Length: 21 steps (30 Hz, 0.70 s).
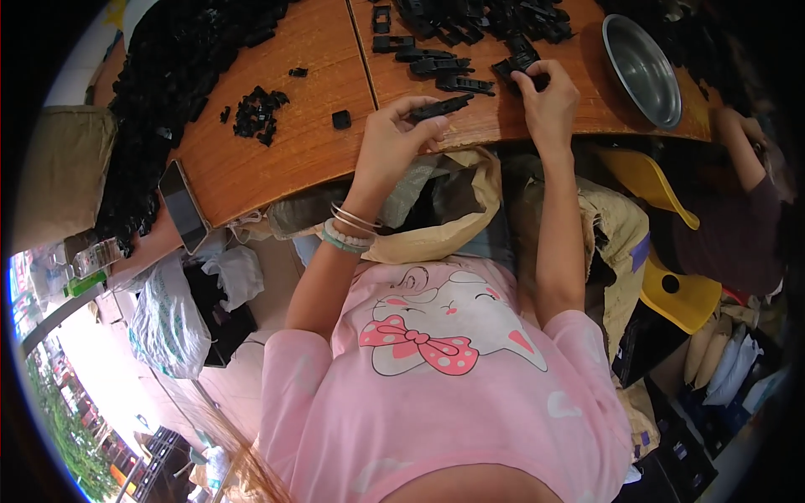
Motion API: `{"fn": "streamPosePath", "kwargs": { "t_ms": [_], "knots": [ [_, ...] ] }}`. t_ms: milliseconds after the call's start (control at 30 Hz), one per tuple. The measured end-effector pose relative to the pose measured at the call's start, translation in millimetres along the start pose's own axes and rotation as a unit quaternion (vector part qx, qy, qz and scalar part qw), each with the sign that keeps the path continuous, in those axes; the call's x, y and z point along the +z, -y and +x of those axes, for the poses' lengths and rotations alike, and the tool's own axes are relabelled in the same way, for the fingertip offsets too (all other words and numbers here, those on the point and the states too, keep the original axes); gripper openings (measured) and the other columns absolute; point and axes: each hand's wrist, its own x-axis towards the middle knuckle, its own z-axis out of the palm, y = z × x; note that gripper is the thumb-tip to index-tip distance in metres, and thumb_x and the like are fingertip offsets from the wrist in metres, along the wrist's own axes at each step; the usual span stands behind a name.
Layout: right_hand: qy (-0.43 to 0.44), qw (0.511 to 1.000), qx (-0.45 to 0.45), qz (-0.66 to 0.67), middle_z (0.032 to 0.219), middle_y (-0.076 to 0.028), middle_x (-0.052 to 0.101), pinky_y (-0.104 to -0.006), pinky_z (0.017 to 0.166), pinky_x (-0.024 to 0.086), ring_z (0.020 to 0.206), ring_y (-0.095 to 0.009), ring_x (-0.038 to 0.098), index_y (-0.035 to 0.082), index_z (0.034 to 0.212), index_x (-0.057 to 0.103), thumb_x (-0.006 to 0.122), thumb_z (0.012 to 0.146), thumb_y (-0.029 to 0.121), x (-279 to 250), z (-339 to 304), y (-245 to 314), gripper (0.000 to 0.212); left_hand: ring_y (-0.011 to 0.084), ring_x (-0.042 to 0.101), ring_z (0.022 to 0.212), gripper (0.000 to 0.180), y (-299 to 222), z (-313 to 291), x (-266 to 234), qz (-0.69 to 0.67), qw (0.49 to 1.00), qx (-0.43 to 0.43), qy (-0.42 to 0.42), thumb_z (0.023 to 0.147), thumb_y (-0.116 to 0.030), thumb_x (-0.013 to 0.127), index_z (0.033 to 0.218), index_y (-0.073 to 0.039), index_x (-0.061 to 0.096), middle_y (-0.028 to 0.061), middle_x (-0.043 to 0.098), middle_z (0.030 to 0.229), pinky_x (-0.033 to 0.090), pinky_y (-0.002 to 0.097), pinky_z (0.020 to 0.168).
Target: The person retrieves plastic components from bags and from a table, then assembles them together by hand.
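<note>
My left hand (392, 142) is closed, with a long, narrow black plastic part (444, 107) between thumb and fingers, above the table's near edge. To its right, my right hand (552, 102) has its fingers drawn together on another black plastic part (506, 70) at the near end of a pile; the fingers partly cover it. Just beyond the hands, several similar long black parts (453, 67) lie in a loose row. A small square black piece (341, 120) rests left of my left hand.
Small black pieces (258, 115) form a cluster on the wooden table (314, 84), beside a large black heap (168, 75). A metal bowl (641, 71) stands at the right. An open sack (444, 239) hangs below the edge. Another person's arm (745, 151) is at far right, near a yellow chair (683, 298).
</note>
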Motion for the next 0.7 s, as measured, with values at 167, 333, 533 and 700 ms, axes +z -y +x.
{"fn": "streamPosePath", "kwargs": {
  "t_ms": [167, 333, 533, 700],
  "knots": [
    [-0.207, 0.938, -0.239, -0.143, 0.085, -0.007, 0.062, -0.0367, 0.076, 0.043, 0.084, -0.025, 0.058, 0.004, 0.082, 0.063, 0.073, 0.073, 0.009, -8.1, -5.7, 0.1, 0.014, 0.0081, 0.054, 0.055, 0.025, 4.2, 6.1, -5.3, -0.037, 0.999, -0.033, -0.005, 0.087, -0.022, 0.064, 0.088, 0.003, 0.062, 0.0046, 0.061, 0.07, 0.043, 0.0201, 0.051],
    [0.037, 0.982, -0.075, 0.168, 0.089, -0.004, 0.061, -0.0328, 0.074, 0.043, 0.088, -0.021, 0.054, 0.004, 0.088, 0.065, 0.074, 0.071, 0.007, -30.4, -38.8, 40.8, 0.019, 0.008, 0.053, 0.057, 0.037, 0.9, 4.7, -3.4, -0.088, 0.994, -0.071, -0.01, 0.091, -0.034, 0.058, 0.079, 0.001, 0.061, 0.0047, 0.061, 0.07, 0.042, 0.0195, 0.05],
    [0.111, 0.957, -0.216, 0.157, 0.088, -0.004, 0.059, -0.0341, 0.076, 0.041, 0.088, -0.022, 0.054, 0.005, 0.092, 0.067, 0.073, 0.065, 0.006, -27.2, -50.6, 50.0, 0.028, 0.0084, 0.054, 0.062, 0.035, -7.9, -2.7, 5.9, -0.108, 0.989, -0.092, 0.048, 0.094, -0.034, 0.053, 0.084, -0.001, 0.063, 0.0038, 0.06, 0.071, 0.041, 0.0206, 0.052],
    [0.049, 0.944, -0.313, 0.094, 0.089, -0.003, 0.06, -0.0348, 0.078, 0.036, 0.089, -0.021, 0.054, 0.006, 0.092, 0.067, 0.074, 0.064, 0.008, -28.0, -54.4, 55.5, 0.029, 0.0069, 0.053, 0.064, 0.029, -21.6, -12.1, 16.7, 0.008, 0.996, -0.043, 0.078, 0.085, -0.03, 0.066, 0.083, -0.001, 0.066, 0.0017, 0.062, 0.073, 0.042, 0.0192, 0.057]
  ]
}}
